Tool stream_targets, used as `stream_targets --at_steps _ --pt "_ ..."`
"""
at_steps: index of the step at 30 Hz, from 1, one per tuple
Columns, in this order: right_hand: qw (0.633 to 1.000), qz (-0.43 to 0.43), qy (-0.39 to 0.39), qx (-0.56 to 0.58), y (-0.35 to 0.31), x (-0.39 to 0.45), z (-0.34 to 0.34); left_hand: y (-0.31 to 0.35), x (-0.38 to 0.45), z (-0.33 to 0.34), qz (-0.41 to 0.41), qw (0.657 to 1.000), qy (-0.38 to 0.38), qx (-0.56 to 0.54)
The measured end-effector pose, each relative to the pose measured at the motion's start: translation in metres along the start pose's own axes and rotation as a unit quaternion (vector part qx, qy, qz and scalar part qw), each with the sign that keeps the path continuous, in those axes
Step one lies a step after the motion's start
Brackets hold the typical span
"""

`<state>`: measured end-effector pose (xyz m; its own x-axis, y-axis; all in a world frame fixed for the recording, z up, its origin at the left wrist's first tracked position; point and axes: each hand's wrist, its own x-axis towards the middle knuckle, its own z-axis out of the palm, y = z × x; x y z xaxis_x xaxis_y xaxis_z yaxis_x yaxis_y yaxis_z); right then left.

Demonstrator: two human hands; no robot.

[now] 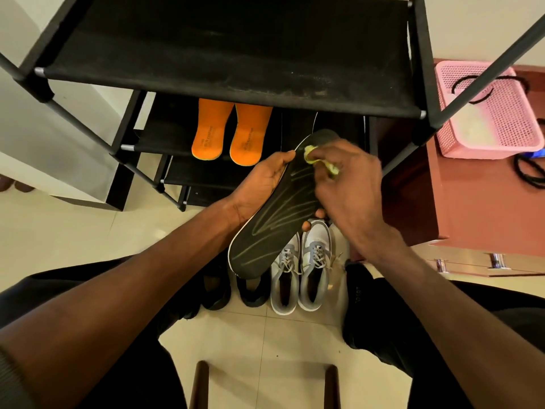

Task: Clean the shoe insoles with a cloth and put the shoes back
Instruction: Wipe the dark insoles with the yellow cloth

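Black foam, streaked with pale green lines, faces up: the insole (274, 219) is held over the floor in front of the shoe rack (230, 63), its long axis running from heel at about seven o'clock to toe at about one o'clock. The left hand (259, 184) is the supporting grip, cupped under the middle of the insole with the thumb hooked over its ten o'clock edge and fingertips showing beneath the opposite edge. The right hand (351, 187) is clenched on a yellow-green cloth (318, 157) and presses it against the insole near the toe end. From that contact the unwiped length lies toward seven o'clock, so I judge the coming strokes will run down the long axis toward the heel, with the right hand doing the travelling while the left only steadies.

Below the heel, on the tiled floor, stand a grey-and-white pair of sneakers (300, 270) and, at their nine o'clock side, dark shoes (233, 290), toes toward the rack. Two orange insoles (230, 131) lie side by side on a lower shelf; each carries a line of printed writing, too small to read. The black insole shows no legible brand. A pink perforated basket (486, 113) sits at two o'clock on a reddish cabinet.
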<state>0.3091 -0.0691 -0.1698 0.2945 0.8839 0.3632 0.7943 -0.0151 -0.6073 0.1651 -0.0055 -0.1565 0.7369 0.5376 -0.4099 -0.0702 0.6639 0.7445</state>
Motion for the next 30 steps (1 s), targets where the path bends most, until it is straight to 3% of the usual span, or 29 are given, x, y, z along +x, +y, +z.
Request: stream_targets --at_steps 3,6,11,16,18,20,22,23,25,30 --pt "0.997 -0.059 -0.015 0.043 -0.012 -0.009 0.004 0.0 0.001 -0.004 0.027 0.999 0.021 -0.001" --pt "0.997 -0.07 0.001 -0.036 0.001 0.001 -0.002 -0.001 0.001 -0.005 -0.005 1.0 -0.008 -0.008" --pt "0.995 0.035 0.033 -0.089 0.019 0.019 -0.015 -0.011 0.003 0.003 -0.023 1.0 -0.012 0.008" --pt "0.982 0.174 0.033 0.058 0.015 0.024 -0.017 -0.007 0.007 0.001 -0.013 1.0 0.003 -0.017" --pt "0.947 0.264 0.017 0.182 0.017 0.03 -0.017 -0.007 0.002 0.0 -0.057 0.998 -0.01 -0.003" --pt "0.879 0.357 -0.016 0.317 0.018 0.034 -0.019 -0.009 0.001 -0.003 -0.072 0.997 0.013 -0.006" --pt "0.816 0.409 -0.054 0.405 0.018 0.034 -0.019 -0.005 0.004 -0.007 -0.06 0.996 0.058 -0.001" --pt "0.807 0.41 -0.074 0.418 0.017 0.033 -0.019 -0.002 0.006 -0.007 -0.043 0.997 0.068 -0.004" --pt "0.821 0.381 -0.113 0.41 0.016 0.028 -0.015 -0.002 0.011 -0.01 -0.014 0.995 0.094 0.031" --pt "0.847 0.347 -0.134 0.38 0.007 0.02 -0.008 -0.01 0.012 -0.01 -0.085 0.994 -0.03 -0.056"
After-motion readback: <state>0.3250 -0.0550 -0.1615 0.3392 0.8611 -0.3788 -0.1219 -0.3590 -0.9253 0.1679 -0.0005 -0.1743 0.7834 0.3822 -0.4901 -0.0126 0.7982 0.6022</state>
